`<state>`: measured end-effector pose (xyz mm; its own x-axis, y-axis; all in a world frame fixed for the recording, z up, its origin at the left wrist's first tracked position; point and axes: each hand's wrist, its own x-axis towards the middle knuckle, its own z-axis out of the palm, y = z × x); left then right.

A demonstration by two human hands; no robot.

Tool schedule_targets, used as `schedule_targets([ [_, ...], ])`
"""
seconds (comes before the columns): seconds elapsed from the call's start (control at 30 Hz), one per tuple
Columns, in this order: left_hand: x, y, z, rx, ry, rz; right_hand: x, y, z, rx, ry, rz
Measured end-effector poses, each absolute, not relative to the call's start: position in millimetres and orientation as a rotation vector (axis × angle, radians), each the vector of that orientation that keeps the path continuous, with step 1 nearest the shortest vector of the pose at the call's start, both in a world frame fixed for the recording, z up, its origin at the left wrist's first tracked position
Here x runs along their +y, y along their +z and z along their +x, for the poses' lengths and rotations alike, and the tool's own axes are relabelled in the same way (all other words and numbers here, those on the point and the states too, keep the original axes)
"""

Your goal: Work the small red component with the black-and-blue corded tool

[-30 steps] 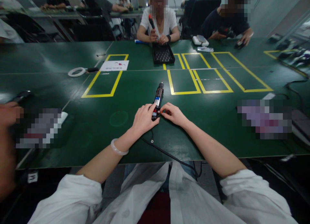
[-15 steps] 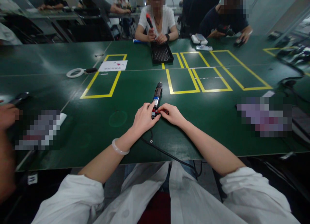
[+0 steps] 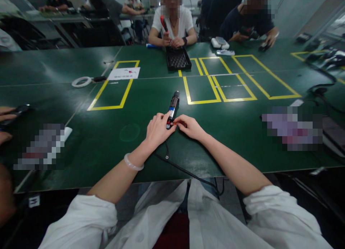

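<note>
In front of me on the green table (image 3: 215, 134) lies a slim, dark cylindrical tool (image 3: 174, 102), its narrow tip pointing away and a blue-and-silver band round its middle. My left hand (image 3: 159, 128) is closed over the near end, thumb and fingers around it. From the right, my right hand (image 3: 191, 127) pinches a small red piece (image 3: 183, 124) against that same end; what kind of piece it is cannot be made out. A black cord (image 3: 185, 171) runs from beneath my left hand over the table's front edge.
Yellow tape outlines (image 3: 202, 102) mark the table ahead. Across from me, a person (image 3: 172, 26) works over a black tray (image 3: 178, 58) with a red-tipped tool. A white paper sheet (image 3: 124, 73) and a white coil (image 3: 81, 82) lie left. Blurred-out items lie at both sides.
Both hands keep their hold with almost no movement. The whole view has shifted slightly. At the far left, another person's hand has moved up onto a dark object.
</note>
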<state>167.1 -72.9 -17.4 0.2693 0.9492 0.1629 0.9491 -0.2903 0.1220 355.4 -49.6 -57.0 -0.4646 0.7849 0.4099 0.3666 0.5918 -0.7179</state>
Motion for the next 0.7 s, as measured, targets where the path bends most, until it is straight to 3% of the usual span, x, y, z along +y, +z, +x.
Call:
schedule_targets([
  [0.7,-35.9,-11.6,50.8,2.237,0.142,2.165,-44.8,-59.4,364.2,-2.026,0.728,-0.960],
])
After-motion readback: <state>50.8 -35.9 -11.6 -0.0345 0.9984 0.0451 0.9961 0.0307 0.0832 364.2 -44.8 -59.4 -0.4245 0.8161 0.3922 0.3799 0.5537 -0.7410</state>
